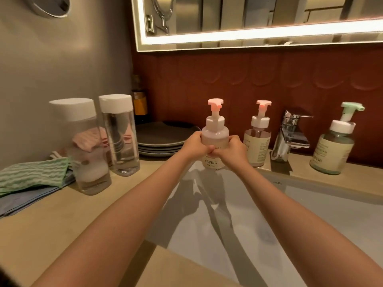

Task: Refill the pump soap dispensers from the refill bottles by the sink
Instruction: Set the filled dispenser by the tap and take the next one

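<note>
A pump dispenser with a pink head (215, 133) stands at the sink's back edge, gripped from both sides. My left hand (194, 147) wraps its left flank and my right hand (234, 151) its right flank, fingertips meeting over the label. A second pink-headed dispenser (258, 139) stands just to the right, apart from my hands. A green-headed dispenser (333, 146) sits right of the tap. Two clear refill bottles with white caps, a wide one (83, 146) and a slim one (121, 135), stand upright on the counter at left.
A chrome tap (290, 135) rises between the dispensers. Grey plates (163, 139) are stacked behind the held dispenser. Folded green and blue cloths (33, 179) lie at far left. The white sink basin (290, 214) lies below my arms. A lit mirror hangs above.
</note>
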A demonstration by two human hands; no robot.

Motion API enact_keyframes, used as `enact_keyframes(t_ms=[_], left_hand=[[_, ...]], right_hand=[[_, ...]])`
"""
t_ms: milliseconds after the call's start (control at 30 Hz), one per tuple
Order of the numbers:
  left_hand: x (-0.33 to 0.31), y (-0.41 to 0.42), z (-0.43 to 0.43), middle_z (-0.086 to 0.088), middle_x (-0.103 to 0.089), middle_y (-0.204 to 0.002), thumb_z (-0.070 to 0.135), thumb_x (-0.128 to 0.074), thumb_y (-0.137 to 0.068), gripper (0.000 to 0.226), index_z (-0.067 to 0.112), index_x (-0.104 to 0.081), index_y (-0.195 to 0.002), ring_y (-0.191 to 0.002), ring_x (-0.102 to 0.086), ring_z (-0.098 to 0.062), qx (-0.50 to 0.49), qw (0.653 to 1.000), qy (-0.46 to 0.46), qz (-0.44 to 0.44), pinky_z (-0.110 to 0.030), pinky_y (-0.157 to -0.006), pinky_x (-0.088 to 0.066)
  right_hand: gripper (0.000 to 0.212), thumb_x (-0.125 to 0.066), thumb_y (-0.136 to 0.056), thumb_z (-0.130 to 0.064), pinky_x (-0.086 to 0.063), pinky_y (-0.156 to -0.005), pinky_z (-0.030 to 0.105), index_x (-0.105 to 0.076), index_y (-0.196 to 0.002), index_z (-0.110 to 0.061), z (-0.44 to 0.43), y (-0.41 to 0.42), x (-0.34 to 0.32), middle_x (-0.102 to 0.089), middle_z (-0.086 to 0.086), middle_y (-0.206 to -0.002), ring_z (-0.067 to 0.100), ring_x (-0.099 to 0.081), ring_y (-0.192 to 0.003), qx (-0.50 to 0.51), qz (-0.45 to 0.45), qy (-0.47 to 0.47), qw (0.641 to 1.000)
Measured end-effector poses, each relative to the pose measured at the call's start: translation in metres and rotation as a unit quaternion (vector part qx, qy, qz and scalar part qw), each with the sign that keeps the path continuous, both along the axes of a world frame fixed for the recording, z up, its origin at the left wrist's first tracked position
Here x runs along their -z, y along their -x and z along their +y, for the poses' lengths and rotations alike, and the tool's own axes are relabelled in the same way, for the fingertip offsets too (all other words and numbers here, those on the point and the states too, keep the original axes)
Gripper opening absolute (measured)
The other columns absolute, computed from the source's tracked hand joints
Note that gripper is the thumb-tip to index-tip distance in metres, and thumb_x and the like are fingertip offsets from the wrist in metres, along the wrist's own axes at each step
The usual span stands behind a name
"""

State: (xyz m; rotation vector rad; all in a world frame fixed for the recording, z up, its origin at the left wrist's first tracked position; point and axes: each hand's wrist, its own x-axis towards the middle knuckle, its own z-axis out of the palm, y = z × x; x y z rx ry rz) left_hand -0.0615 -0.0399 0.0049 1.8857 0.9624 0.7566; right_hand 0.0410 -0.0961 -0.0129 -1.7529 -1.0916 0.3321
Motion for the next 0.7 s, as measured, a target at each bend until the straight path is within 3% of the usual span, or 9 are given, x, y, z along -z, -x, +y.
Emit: enact_keyframes(t_ms=[367,500,567,633,700], left_hand=[[0.011,-0.049,0.048,-0.010,-0.056,-0.127,0.004,-0.059,-0.088,0.047,0.008,-0.045,-0.132,-0.120,-0.050,-0.024,0.029,0.999,-0.028,-0.008,-0.041,-0.102,-0.041],[0.015,-0.061,0.058,-0.008,-0.051,-0.134,0.005,-0.053,-0.091,0.047,0.011,-0.042,-0.136,-0.126,-0.045,-0.023,0.010,0.999,-0.053,-0.003,-0.037,-0.103,-0.037],[0.016,-0.066,0.058,-0.008,-0.049,-0.137,0.006,-0.052,-0.093,0.047,0.011,-0.039,-0.138,-0.128,-0.043,-0.023,-0.013,0.997,-0.070,0.001,-0.036,-0.103,-0.036],[0.018,-0.068,0.057,-0.008,-0.047,-0.139,0.007,-0.051,-0.093,0.048,0.011,-0.037,-0.139,-0.129,-0.042,-0.023,-0.020,0.997,-0.075,0.010,-0.036,-0.103,-0.036],[0.018,-0.068,0.055,-0.009,-0.041,-0.143,0.008,-0.051,-0.094,0.055,0.010,-0.028,-0.144,-0.133,-0.038,-0.024,-0.026,0.997,-0.067,0.022,-0.036,-0.105,-0.034]], right_hand=[[0.058,-0.075,-0.080,-0.020,-0.042,-0.072,0.026,-0.041,-0.123,0.000,0.041,-0.028,0.014,-0.058,0.011,-0.118,0.026,-0.058,-0.109,0.063,0.001,-0.017,0.998],[0.052,-0.065,-0.088,-0.027,-0.047,-0.084,0.032,-0.044,-0.128,-0.001,0.052,-0.036,0.017,-0.058,0.012,-0.122,0.027,-0.056,-0.113,0.069,-0.042,0.002,0.997],[0.055,-0.060,-0.092,-0.022,-0.047,-0.090,0.036,-0.036,-0.136,0.001,0.056,-0.038,0.016,-0.055,0.017,-0.127,0.030,-0.054,-0.116,0.078,-0.090,0.040,0.992],[0.060,-0.058,-0.094,-0.019,-0.047,-0.090,0.035,-0.029,-0.141,0.003,0.058,-0.039,0.015,-0.051,0.019,-0.131,0.030,-0.053,-0.118,0.082,-0.113,0.065,0.988],[0.056,-0.058,-0.093,-0.017,-0.049,-0.089,0.035,-0.033,-0.139,0.003,0.057,-0.039,0.015,-0.054,0.018,-0.128,0.029,-0.055,-0.116,0.089,-0.125,0.064,0.986]])
